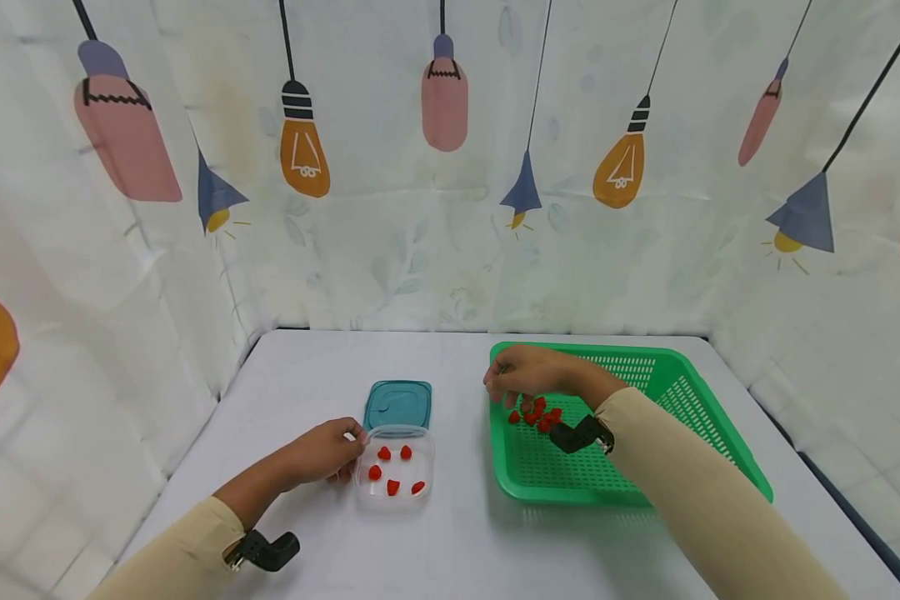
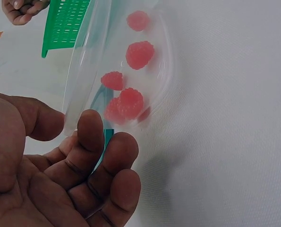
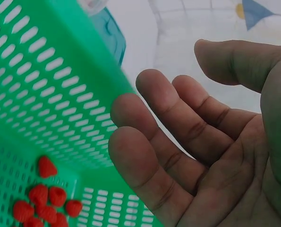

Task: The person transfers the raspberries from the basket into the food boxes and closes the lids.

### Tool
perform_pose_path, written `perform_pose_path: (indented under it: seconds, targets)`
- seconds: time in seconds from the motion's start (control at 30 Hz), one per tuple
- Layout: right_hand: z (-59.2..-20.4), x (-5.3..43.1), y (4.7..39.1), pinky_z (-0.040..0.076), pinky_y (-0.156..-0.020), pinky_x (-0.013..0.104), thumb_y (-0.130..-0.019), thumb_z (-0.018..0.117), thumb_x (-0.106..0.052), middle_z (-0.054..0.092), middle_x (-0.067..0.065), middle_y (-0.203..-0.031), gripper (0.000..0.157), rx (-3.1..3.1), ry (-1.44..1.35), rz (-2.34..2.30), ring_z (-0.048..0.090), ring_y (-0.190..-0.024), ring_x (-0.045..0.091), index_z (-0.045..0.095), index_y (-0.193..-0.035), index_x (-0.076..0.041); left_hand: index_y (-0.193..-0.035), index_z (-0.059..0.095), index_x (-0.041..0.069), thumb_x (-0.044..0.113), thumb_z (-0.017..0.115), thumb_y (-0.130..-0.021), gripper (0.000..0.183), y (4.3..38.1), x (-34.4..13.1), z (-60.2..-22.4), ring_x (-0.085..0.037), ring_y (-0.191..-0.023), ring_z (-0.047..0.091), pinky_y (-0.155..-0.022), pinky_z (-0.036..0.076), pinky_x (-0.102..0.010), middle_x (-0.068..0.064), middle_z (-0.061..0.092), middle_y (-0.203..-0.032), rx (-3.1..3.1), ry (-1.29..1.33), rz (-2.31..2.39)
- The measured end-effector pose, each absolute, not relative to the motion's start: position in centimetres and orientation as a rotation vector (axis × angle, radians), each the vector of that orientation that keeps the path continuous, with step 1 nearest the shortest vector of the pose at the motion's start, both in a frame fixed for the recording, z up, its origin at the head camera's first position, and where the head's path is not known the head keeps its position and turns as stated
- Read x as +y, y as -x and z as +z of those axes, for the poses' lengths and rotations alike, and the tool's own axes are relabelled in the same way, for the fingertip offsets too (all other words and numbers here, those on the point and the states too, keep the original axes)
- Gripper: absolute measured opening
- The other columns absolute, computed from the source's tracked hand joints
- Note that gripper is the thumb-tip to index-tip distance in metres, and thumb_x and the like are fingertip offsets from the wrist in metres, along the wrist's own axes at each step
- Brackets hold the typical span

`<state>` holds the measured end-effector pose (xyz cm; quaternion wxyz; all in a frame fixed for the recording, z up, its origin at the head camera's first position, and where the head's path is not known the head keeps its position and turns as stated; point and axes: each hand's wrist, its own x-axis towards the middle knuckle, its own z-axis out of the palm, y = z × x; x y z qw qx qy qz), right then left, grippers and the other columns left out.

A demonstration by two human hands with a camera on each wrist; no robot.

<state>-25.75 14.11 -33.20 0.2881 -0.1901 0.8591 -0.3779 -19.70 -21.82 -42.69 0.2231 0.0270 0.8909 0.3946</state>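
A clear plastic container (image 1: 375, 498) stands on the table with several raspberries (image 2: 140, 55) spread inside it. My left hand (image 1: 326, 451) pinches its left rim between thumb and forefinger, the other fingers loosely bent outside the wall. Over the left side of a green basket (image 1: 570, 483) hangs my right hand (image 1: 531, 372). Its fingers are relaxed and apart from the thumb, with nothing between them. Below that hand, a cluster of raspberries (image 3: 46, 213) lies in the basket.
Behind the container lies a teal lid (image 1: 397, 403), flat on the white table (image 1: 450, 550). A curtain with printed lamps (image 1: 390, 250) encloses the back and sides. Each wrist wears a dark strapped camera (image 1: 268, 551).
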Motion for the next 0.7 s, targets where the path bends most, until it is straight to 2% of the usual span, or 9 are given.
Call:
perform_pose_path:
  seconds: [0.2, 0.33, 0.47, 0.7]
  targets:
    - [-33.7, 15.8, 26.0, 0.057, -0.07, 0.041, -0.101, 0.06, -0.02, 0.07, 0.014, -0.104, 0.019, 2.288, 0.488, -1.018, 0.068, -0.09, 0.033, 0.066, -0.113, -0.006, -0.116, 0.058, 0.006, 0.017, 0.059, -0.103, 0.017, 19.9, -21.9, -42.9, -0.024, -0.069, 0.059, -0.064, 0.051, -0.035, -0.01, 0.063, -0.077, 2.453, -0.074, 1.094]
    - [-34.1, 16.9, 26.2, 0.057, -0.078, 0.049, -0.101, 0.06, -0.019, 0.069, 0.016, -0.101, 0.024, 2.279, 0.456, -1.022, 0.066, -0.092, 0.035, 0.065, -0.117, -0.002, -0.116, 0.059, 0.006, 0.017, 0.06, -0.102, 0.017, 19.9, -21.9, -43.0, -0.024, -0.07, 0.06, -0.064, 0.051, -0.035, -0.01, 0.063, -0.078, 2.449, -0.065, 1.091]
    - [-34.5, 18.1, 26.3, 0.056, -0.081, 0.053, -0.102, 0.058, -0.021, 0.069, 0.016, -0.105, 0.027, 2.295, 0.418, -1.01, 0.066, -0.099, 0.038, 0.065, -0.122, -0.004, -0.116, 0.058, 0.006, 0.017, 0.059, -0.102, 0.017, 19.9, -21.9, -42.9, -0.024, -0.07, 0.06, -0.064, 0.051, -0.035, -0.01, 0.063, -0.078, 2.452, -0.062, 1.088]
    - [-35.0, 19.7, 26.3, 0.057, -0.077, 0.045, -0.105, 0.056, -0.027, 0.068, 0.017, -0.114, 0.029, 2.331, 0.361, -0.957, 0.068, -0.103, 0.035, 0.067, -0.121, -0.005, -0.118, 0.058, 0.006, 0.017, 0.058, -0.103, 0.018, 19.8, -21.8, -42.8, -0.023, -0.07, 0.059, -0.065, 0.051, -0.036, -0.009, 0.062, -0.078, 2.459, -0.061, 1.083]
